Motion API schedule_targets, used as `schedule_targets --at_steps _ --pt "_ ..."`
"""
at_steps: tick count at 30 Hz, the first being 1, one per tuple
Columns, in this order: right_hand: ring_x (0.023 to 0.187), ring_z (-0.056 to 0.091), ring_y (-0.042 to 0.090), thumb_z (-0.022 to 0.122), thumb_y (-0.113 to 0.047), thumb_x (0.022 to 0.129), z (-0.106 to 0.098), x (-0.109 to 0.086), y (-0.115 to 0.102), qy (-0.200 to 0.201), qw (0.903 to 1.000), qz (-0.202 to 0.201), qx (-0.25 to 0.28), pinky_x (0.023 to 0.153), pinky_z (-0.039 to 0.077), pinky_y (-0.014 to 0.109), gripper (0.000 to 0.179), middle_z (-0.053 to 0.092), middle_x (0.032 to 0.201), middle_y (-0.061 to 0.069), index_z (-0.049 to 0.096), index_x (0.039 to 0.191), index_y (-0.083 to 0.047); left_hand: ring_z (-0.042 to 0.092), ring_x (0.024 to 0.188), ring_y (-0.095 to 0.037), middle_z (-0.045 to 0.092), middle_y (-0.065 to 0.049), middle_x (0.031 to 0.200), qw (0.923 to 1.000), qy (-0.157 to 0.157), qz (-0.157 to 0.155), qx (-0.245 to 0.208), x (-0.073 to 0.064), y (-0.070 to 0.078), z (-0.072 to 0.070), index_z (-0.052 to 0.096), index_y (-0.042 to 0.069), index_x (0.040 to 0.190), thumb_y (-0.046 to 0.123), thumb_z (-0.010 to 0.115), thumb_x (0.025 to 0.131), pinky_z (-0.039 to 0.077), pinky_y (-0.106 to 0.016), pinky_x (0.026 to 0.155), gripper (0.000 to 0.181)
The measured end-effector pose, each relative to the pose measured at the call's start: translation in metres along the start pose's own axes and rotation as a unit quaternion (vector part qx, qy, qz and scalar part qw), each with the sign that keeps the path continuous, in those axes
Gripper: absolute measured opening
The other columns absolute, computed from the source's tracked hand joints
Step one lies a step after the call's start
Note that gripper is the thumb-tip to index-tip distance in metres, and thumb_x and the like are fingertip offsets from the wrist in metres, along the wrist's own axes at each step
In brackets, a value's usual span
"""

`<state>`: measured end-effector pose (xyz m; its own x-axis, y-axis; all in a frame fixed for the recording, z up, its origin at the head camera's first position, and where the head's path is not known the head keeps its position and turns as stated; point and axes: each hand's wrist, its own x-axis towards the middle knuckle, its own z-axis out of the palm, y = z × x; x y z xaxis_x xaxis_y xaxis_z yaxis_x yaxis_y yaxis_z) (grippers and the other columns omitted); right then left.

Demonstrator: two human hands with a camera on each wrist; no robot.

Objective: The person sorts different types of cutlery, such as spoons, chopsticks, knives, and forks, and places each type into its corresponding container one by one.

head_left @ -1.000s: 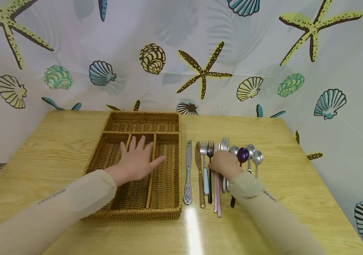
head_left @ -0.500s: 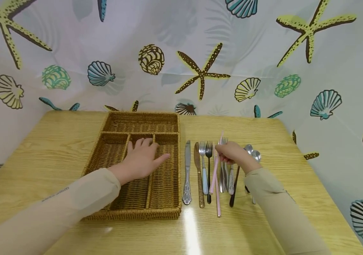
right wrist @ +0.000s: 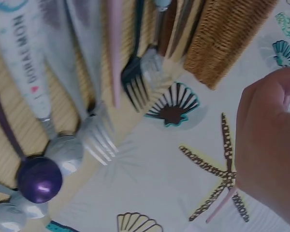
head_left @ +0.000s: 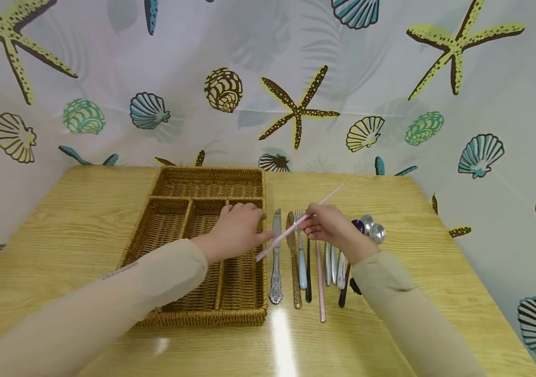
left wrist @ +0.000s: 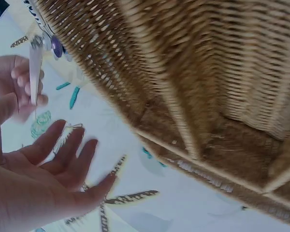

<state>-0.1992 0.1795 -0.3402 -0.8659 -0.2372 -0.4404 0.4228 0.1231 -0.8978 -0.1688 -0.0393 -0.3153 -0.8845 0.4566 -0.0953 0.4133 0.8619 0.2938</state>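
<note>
My right hand (head_left: 328, 226) pinches a pink chopstick (head_left: 281, 239), which slants with its lower end at the basket's right rim. A matching chopstick (head_left: 322, 298) lies on the table below. Over the right-hand compartment of the wicker basket (head_left: 202, 317) hovers my left hand (head_left: 237, 230), holding nothing; its fingers show loosely spread in the left wrist view. Beside the basket lie an ornate silver knife (head_left: 276, 285), a gold-brown knife (head_left: 297, 293), a blue-handled fork (head_left: 302, 268) and a black fork (right wrist: 134, 79).
Further right are silver forks (right wrist: 97, 135), a purple spoon (right wrist: 39, 179), a white-handled spoon (right wrist: 24, 63) and more silver spoons (head_left: 377, 233). The divided basket stands on a wooden table (head_left: 357, 340). A patterned cloth (head_left: 230, 42) hangs behind it.
My right hand has lifted one pink chopstick out of the row, carried it left and tilted it towards the basket. My left hand has shifted right, from the middle compartment to the right one.
</note>
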Motion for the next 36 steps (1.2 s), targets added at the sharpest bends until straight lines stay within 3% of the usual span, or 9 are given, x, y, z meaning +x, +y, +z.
schedule_targets --at_steps 3,7,14,22,29,33,36 --pt "0.055 0.052 0.006 0.035 -0.015 0.094 0.011 -0.001 -0.004 0.016 0.9996 -0.011 0.017 0.056 0.047 0.018 0.021 0.061 0.065 -0.003 0.052 0.095 -0.001 0.061 0.092 -0.021 0.066 -0.004 0.107 0.9994 0.002 0.034 0.007 0.008 0.009 0.001 0.061 0.011 0.119 0.041 0.058 0.091 0.048 -0.038 0.081 0.041" --pt "0.056 0.054 0.008 0.034 -0.013 0.096 0.019 -0.005 -0.007 0.012 0.9976 -0.032 0.06 0.058 0.047 0.021 0.021 0.064 0.066 -0.002 0.052 0.092 -0.002 0.058 0.064 -0.012 0.068 0.0 0.084 0.9982 0.0 0.059 0.004 0.015 0.014 -0.001 0.066 0.01 0.109 0.027 0.058 0.094 0.045 -0.027 0.055 0.024" --pt "0.056 0.053 0.007 0.038 -0.015 0.098 0.025 -0.012 -0.009 -0.019 0.9963 -0.062 0.057 0.057 0.046 0.021 0.019 0.063 0.066 -0.003 0.051 0.094 -0.003 0.055 0.063 -0.011 0.068 0.001 0.084 0.9986 0.016 0.037 0.033 0.024 0.001 -0.014 0.069 0.015 0.101 0.023 0.057 0.094 0.043 -0.027 0.053 0.016" --pt "0.062 0.052 0.008 0.044 -0.023 0.098 0.023 -0.012 -0.001 -0.05 0.9958 -0.049 -0.06 0.06 0.047 0.022 0.024 0.059 0.074 -0.001 0.05 0.107 -0.001 0.063 0.072 -0.016 0.071 -0.002 0.089 0.9955 0.046 0.013 0.082 0.036 -0.039 -0.028 0.071 0.014 0.098 0.02 0.06 0.092 0.052 -0.034 0.062 0.014" --pt "0.064 0.051 0.008 0.041 -0.025 0.099 0.002 -0.018 0.008 -0.039 0.9941 -0.04 -0.093 0.062 0.047 0.024 0.034 0.059 0.075 -0.001 0.047 0.117 0.004 0.062 0.07 -0.019 0.07 -0.007 0.088 0.9938 0.058 -0.009 0.094 0.05 -0.083 -0.038 0.07 0.009 0.091 0.009 0.055 0.093 0.051 -0.036 0.063 0.016" --pt "0.063 0.051 0.007 0.041 -0.025 0.1 -0.009 -0.023 0.015 -0.031 0.9936 -0.034 -0.103 0.062 0.047 0.023 0.039 0.059 0.075 -0.002 0.044 0.121 0.008 0.054 0.064 -0.019 0.067 -0.01 0.081 0.9938 0.044 -0.039 0.094 0.059 -0.117 -0.036 0.066 0.006 0.081 0.002 0.049 0.094 0.04 -0.033 0.057 0.021" --pt "0.063 0.051 0.007 0.041 -0.025 0.1 -0.015 -0.026 0.019 -0.018 0.9942 -0.028 -0.102 0.061 0.047 0.023 0.04 0.059 0.075 -0.002 0.045 0.122 0.008 0.055 0.066 -0.021 0.066 -0.011 0.081 0.9916 0.034 -0.057 0.111 0.062 -0.141 -0.034 0.065 0.005 0.079 0.0 0.049 0.093 0.041 -0.034 0.057 0.022"
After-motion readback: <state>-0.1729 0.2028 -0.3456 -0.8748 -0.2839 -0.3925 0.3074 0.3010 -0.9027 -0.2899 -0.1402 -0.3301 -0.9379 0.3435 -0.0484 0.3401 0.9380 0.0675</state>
